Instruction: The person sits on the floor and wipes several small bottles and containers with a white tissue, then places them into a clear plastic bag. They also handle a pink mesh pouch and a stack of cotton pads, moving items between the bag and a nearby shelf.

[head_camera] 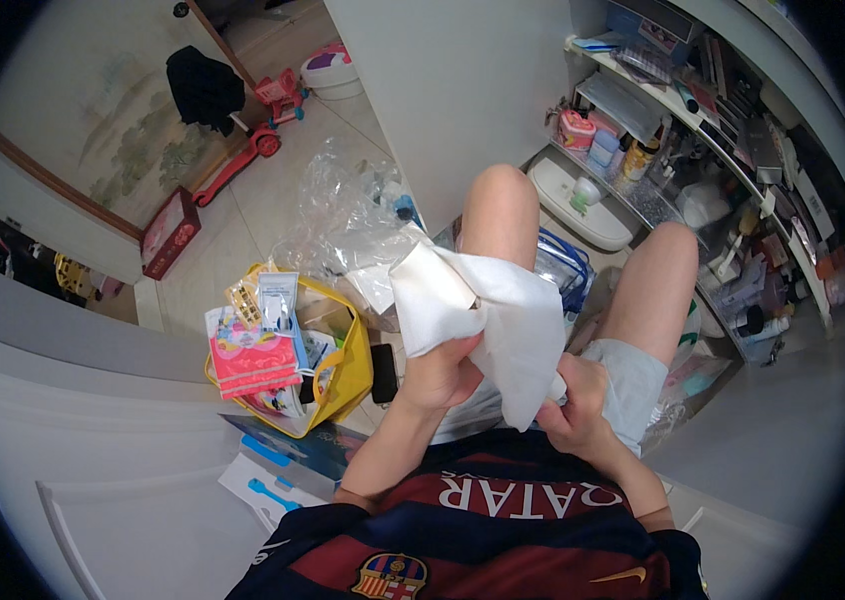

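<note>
A white cloth-like sheet (520, 315) hangs between my hands above my lap, with a cream-coloured folded piece (437, 281) at its left side. My left hand (452, 371) is closed on the lower left part of the white sheet. At the sheet's lower right edge, my right hand (576, 401) grips a small white object (557, 387) whose kind I cannot tell. The sheet covers part of my fingers and one thigh.
A full yellow bag (347, 382) stands at the left, beside a black phone (384, 373). Clear plastic wrapping (332, 217) lies on the floor ahead. Cluttered shelves (737, 157) rise at the right, near a white bathroom scale (580, 202). A red scooter (231, 169) stands farther off.
</note>
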Available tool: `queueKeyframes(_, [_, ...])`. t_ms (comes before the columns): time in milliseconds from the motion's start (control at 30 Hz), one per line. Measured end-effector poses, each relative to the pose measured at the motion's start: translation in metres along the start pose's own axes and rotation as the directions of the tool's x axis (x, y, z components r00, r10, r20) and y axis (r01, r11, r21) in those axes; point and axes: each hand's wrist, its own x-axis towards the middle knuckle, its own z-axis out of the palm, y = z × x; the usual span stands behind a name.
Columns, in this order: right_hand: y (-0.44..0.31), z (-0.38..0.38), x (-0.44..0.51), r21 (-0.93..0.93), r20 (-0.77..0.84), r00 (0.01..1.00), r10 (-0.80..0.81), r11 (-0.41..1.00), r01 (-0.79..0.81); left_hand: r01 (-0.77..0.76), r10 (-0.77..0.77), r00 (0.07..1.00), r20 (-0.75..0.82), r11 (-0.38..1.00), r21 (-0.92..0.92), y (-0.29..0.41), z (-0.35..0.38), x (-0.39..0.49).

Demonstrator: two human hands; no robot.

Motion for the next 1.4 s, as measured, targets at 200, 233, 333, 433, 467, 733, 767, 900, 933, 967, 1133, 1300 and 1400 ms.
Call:
queueKeyframes(200, [0.007,0.006,-0.016,0.465,0.127,0.946,0.298,0.825,-0.322,-0.013,0.015,0.927,0.375,1.0,-0.007,-0.003,-0.016,0.01])
queueKeyframes(233, [0.005,0.004,-0.017,0.516,0.22,0.911,0.348,0.751,-0.412,0.04,-0.029,0.903,0.428,0.999,-0.017,-0.01,-0.039,0.011])
queueKeyframes(333, [0.0,-0.003,-0.016,0.597,0.439,0.801,0.408,0.534,-0.599,0.197,-0.029,0.808,0.588,0.954,-0.224,-0.02,-0.042,0.02])
queueKeyframes(433, [0.001,-0.005,-0.011,0.684,0.542,0.781,0.311,0.377,-0.625,0.274,0.049,0.689,0.723,0.906,-0.322,-0.016,-0.014,0.027])
queueKeyframes(467, [0.0,-0.006,-0.009,0.7,0.572,0.769,0.284,0.32,-0.638,0.283,0.075,0.654,0.753,0.899,-0.335,-0.017,-0.015,0.029])
queueKeyframes(733, [0.003,0.0,-0.005,0.287,0.075,0.905,0.42,0.86,-0.423,-0.042,0.034,0.997,0.066,0.99,0.131,-0.013,0.003,0.007])
queueKeyframes(767, [0.007,-0.003,0.0,-0.005,0.012,0.978,0.206,0.978,-0.206,-0.031,0.029,0.999,0.014,0.992,0.125,-0.014,0.007,0.006])
queueKeyframes(900, [0.001,-0.008,0.009,-0.576,-0.006,0.995,-0.103,0.813,0.081,-0.018,0.022,0.999,-0.045,0.996,0.084,-0.014,0.011,0.007])
queueKeyframes(933, [0.002,-0.008,0.009,-0.5,-0.013,0.995,-0.102,0.862,0.082,-0.025,0.027,0.999,-0.023,0.997,0.069,-0.014,0.011,0.007])
queueKeyframes(967, [0.005,-0.008,0.009,-0.42,-0.019,0.995,-0.102,0.904,0.084,-0.019,0.017,1.0,0.025,0.996,0.082,-0.015,0.009,0.008])
queueKeyframes(1133, [0.001,-0.006,-0.003,0.411,0.196,0.896,0.399,0.796,-0.445,0.037,-0.05,0.96,0.276,0.998,0.053,-0.01,0.009,0.012])
queueKeyframes(1300, [0.014,-0.009,-0.018,0.714,0.654,0.685,0.321,0.038,-0.699,0.036,-0.011,0.808,0.589,0.999,-0.031,-0.015,0.007,0.019])
queueKeyframes(1400, [0.014,-0.007,-0.019,0.686,0.695,0.662,0.281,0.019,-0.727,0.102,0.021,0.73,0.683,0.985,-0.139,-0.018,-0.003,0.03])
